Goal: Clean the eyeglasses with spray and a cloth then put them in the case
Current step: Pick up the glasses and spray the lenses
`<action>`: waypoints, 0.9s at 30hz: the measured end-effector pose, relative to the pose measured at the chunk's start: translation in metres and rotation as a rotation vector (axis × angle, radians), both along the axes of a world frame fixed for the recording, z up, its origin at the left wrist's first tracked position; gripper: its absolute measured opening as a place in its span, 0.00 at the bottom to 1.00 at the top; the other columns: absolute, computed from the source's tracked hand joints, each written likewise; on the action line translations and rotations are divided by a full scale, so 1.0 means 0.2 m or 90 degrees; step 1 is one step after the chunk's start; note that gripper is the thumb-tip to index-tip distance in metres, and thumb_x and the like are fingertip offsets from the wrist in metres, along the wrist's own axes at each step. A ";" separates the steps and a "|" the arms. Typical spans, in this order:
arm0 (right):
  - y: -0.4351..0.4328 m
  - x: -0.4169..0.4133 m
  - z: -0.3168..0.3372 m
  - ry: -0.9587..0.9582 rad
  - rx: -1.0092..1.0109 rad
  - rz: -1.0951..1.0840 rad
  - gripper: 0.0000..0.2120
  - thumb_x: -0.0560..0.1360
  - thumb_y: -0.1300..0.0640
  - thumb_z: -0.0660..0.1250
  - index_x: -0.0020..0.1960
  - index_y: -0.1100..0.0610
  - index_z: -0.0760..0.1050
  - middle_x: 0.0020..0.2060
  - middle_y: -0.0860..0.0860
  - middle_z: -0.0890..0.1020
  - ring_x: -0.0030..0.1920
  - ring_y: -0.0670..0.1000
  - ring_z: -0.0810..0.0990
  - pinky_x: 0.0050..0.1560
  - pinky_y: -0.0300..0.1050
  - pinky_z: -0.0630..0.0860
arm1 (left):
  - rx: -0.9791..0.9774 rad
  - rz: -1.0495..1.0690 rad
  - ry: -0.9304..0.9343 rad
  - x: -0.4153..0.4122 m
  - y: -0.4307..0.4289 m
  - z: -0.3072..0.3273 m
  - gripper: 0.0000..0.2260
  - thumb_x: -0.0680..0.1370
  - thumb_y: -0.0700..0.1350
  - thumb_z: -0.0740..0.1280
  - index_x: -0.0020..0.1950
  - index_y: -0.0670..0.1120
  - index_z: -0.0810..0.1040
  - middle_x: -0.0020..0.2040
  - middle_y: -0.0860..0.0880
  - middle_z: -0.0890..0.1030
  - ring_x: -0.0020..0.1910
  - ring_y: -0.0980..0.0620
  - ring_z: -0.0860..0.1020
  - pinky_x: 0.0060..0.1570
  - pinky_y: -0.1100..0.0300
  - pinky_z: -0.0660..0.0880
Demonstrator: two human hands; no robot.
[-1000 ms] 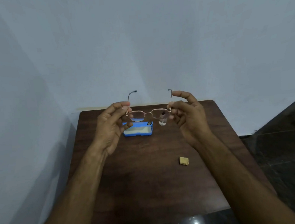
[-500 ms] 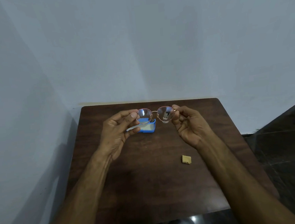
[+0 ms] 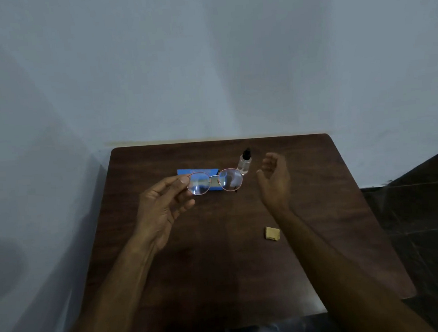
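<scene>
Head view: you have one pair of eyeglasses, one blue case, one spray bottle, one folded tan cloth and one table. Your left hand pinches the glasses at their 9 o'clock rim and holds them above the table, in front of the case. Half a second ago both hands gripped the frame; your right hand has now let go and hangs with relaxed fingers at 3 o'clock of the glasses, near the bottle. The bottle stands upright at 1 o'clock of the lenses, with a clear body and a dark cap. The cloth lies at 4 o'clock. Whether the case holds anything cannot be told.
</scene>
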State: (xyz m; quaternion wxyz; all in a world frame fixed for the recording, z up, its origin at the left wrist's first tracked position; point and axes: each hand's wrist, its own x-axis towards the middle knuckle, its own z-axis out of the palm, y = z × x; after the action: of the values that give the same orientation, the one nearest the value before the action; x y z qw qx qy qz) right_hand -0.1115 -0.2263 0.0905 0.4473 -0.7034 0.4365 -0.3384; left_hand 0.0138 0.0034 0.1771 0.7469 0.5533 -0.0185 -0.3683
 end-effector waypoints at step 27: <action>-0.15 0.19 -0.20 -0.012 0.057 0.176 0.13 0.82 0.55 0.65 0.66 0.48 0.71 0.51 0.46 0.82 0.50 0.47 0.83 0.53 0.51 0.80 | 0.014 0.137 0.079 0.04 -0.04 -0.04 0.10 0.72 0.44 0.75 0.53 0.47 0.87 0.44 0.51 0.87 0.39 0.59 0.84 0.38 0.65 0.82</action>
State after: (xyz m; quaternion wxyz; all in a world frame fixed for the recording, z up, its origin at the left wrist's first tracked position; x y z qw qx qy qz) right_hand -0.0738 -0.2573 0.0497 0.5246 -0.7331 0.3458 -0.2603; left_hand 0.0220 -0.0043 0.1686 0.7758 0.5363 0.0914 -0.3196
